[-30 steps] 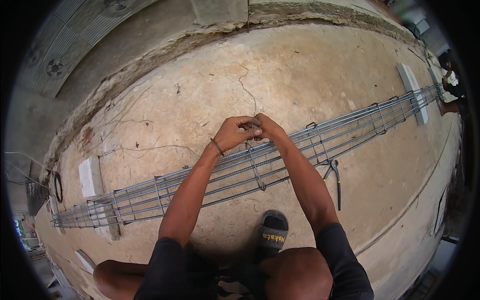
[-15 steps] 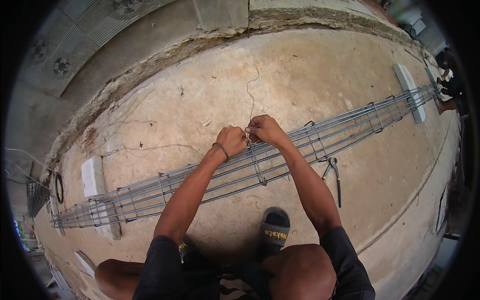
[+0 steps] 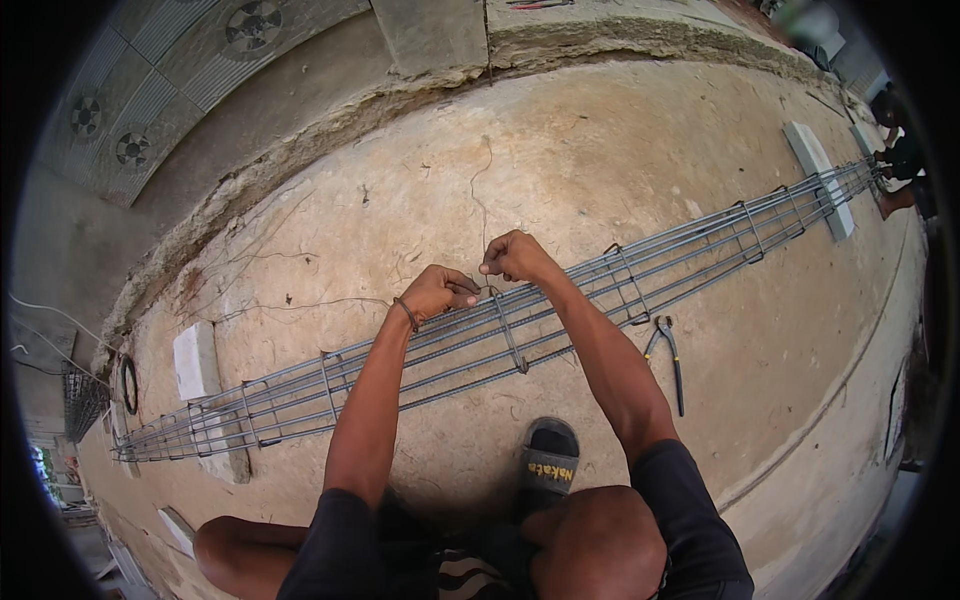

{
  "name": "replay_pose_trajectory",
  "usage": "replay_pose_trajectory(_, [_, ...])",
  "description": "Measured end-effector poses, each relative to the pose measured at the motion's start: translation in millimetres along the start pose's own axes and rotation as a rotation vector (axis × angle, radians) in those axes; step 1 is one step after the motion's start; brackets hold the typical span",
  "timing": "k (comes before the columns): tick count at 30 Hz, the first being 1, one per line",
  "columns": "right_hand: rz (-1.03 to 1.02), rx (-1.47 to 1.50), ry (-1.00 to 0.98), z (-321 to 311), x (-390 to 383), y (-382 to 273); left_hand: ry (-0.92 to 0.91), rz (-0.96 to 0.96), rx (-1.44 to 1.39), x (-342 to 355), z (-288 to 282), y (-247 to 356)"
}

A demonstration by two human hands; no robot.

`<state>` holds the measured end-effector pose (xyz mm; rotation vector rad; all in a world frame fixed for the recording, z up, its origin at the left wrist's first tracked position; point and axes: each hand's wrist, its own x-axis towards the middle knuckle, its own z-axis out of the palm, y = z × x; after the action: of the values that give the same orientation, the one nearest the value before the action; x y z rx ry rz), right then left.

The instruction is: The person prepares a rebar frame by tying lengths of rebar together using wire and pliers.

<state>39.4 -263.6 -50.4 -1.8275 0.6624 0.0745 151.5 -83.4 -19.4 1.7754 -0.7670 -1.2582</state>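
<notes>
A long cage of steel reinforcing bars [image 3: 420, 345] lies across in front of me, with square stirrups spaced along it. My right hand [image 3: 517, 257] pinches a thin tie wire [image 3: 477, 190] just above the top corner of the middle stirrup [image 3: 508, 330]. That wire's free length trails over the concrete beyond the cage. Beside this corner, my left hand [image 3: 441, 291] rests by the far top bar, fingers loosely bent and a little apart, with nothing clear between them. Pincers [image 3: 677, 365] with dark and yellow handles lie on the ground right of my right forearm.
Pale blocks support the cage, one at the left [image 3: 195, 362] and one at the right [image 3: 822, 180]. Another person [image 3: 905, 160] crouches at the far right end. A black wire coil [image 3: 129, 385] is at the left. A rough ledge [image 3: 300, 140] borders the far side.
My hands have drawn apart: the left has shifted left and slightly down, its fingers loosened, while the right has moved slightly left, still pinching the wire. The pincers stay put.
</notes>
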Motion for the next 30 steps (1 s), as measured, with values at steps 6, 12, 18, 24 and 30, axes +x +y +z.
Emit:
replay_pose_trajectory(6, [0.003,0.054,0.011,3.5,-1.2,-1.9,0.156,0.241,0.138,-1.6,8.1,-23.2])
replay_pose_trajectory(12, [-0.139,-0.033,-0.039,0.0,8.5,4.5,0.204,0.255,0.093,7.3,25.3,-20.4])
replay_pose_trajectory(18, [-0.211,-0.197,-0.165,-7.9,23.6,-12.5,0.193,0.11,0.012,9.6,23.0,-22.1])
replay_pose_trajectory(24, [-0.169,0.005,0.062,-25.9,13.8,-13.5,0.194,0.034,-0.094,21.1,35.0,-11.2])
replay_pose_trajectory(30, [-0.175,0.109,0.486,-90.2,-101.0,-52.7,0.498,0.005,0.218,33.0,46.5,-18.8])
